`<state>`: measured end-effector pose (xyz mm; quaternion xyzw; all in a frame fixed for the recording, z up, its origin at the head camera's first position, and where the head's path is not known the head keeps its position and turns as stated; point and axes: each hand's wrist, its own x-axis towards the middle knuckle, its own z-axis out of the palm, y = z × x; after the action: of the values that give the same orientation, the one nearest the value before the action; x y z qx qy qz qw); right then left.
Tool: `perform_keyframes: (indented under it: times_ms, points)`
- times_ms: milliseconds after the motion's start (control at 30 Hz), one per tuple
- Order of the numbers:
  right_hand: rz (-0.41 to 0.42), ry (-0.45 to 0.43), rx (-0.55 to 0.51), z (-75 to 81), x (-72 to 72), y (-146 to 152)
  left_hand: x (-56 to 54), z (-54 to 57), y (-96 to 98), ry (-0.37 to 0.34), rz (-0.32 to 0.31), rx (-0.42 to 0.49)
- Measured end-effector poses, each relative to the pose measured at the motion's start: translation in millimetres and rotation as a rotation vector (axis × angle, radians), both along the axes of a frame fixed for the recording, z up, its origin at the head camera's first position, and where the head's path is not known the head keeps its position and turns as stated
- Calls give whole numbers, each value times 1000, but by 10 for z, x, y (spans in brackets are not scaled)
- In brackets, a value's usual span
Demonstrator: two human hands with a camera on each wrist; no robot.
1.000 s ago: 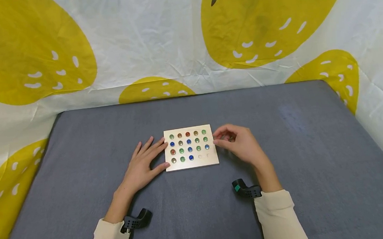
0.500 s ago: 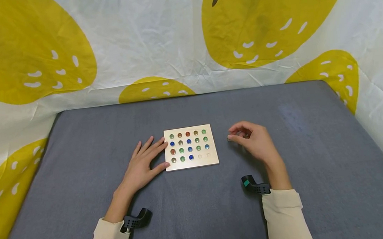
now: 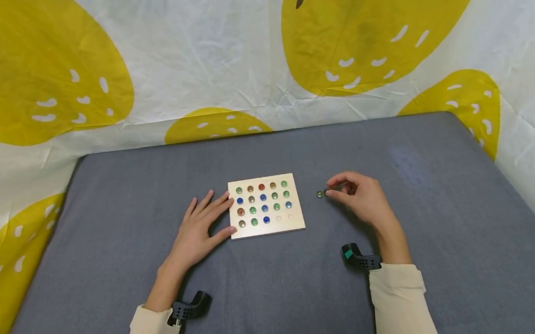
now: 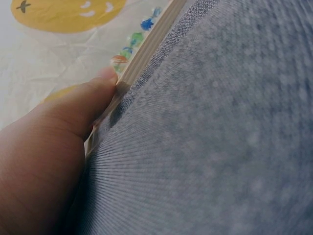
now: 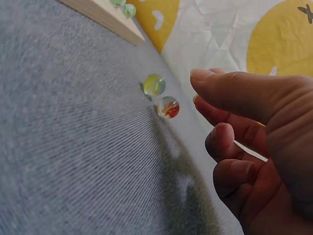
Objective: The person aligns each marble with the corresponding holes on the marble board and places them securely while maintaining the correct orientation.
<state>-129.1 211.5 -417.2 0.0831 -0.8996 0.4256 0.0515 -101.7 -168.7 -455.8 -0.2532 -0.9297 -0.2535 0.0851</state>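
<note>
A pale wooden board (image 3: 268, 229) lies mid-table, with rows of coloured glass marbles in its hollows. Two hollows at its near right hold no marble. My left hand (image 3: 199, 234) rests along the board's left side, fingers spread, fingertips and thumb on its edge. To the right of the board, a yellow-green marble (image 5: 154, 84) and a clear marble with red swirls (image 5: 169, 107) lie side by side on the cloth. My right hand (image 3: 364, 198) is just beside them, fingers loosely bent and thumb near the index finger; nothing shows between them.
Grey cloth (image 3: 278, 293) covers the table. Behind it hangs a white curtain (image 3: 209, 50) with yellow fruit shapes. Each wrist wears a black camera mount, the left one (image 3: 193, 305) and the right one (image 3: 361, 258) close over the cloth.
My right hand has moved right, away from the board's edge, and let go of marbles, which now show on the cloth by its fingertips. My left hand has stayed in place.
</note>
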Motion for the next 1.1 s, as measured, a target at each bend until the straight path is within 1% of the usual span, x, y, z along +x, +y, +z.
perform_keyframes:
  times_ms: [233,500,733,1100]
  points:
    - [2,7,12,-97,-32,8,-5,1,1,-4,2,-7]
    - [1,-5,49,-133,-52,-15,-13,-10,5,14,8,-1]
    - [-1,-48,50,-131,-61,-32,-13,-2,5,12,9,0]
    - [-4,-58,64,-107,-66,-54,-7,30,5,3,13,-4]
